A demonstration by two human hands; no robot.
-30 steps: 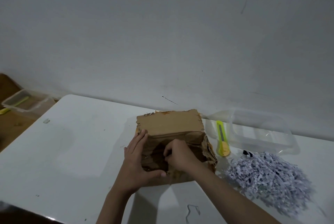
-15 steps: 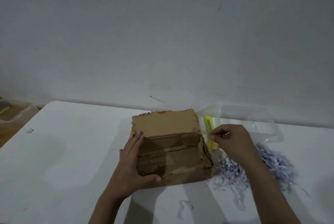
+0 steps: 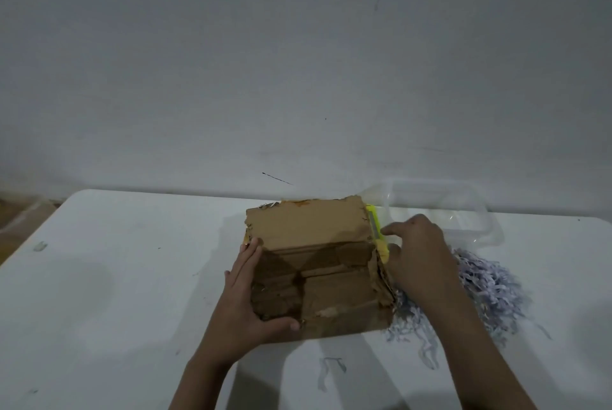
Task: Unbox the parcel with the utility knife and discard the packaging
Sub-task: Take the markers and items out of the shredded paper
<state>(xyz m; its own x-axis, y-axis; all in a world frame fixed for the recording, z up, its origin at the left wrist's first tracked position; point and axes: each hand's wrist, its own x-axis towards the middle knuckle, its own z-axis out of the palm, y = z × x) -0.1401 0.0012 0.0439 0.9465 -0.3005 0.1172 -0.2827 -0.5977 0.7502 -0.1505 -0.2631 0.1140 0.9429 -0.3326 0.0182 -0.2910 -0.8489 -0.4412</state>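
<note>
A worn brown cardboard box point(image 3: 308, 227) lies on the white table point(image 3: 116, 277), its torn flaps closed. My left hand point(image 3: 241, 303) holds the box's left side, fingers along the edge and thumb across the near face. The yellow-green utility knife point(image 3: 373, 221) lies against the box's right side, partly hidden by it. My right hand point(image 3: 417, 254) is at the knife, index finger and thumb pinching its body.
A clear plastic container point(image 3: 480, 211) stands behind my right hand near the wall. A heap of pale shredded paper point(image 3: 486, 290) lies right of the box, with loose strips point(image 3: 331, 370) near the front. The table's left edge drops to a brown floor.
My right hand left the top of the box, swung right and came down onto the knife. My left hand and the box stayed in place.
</note>
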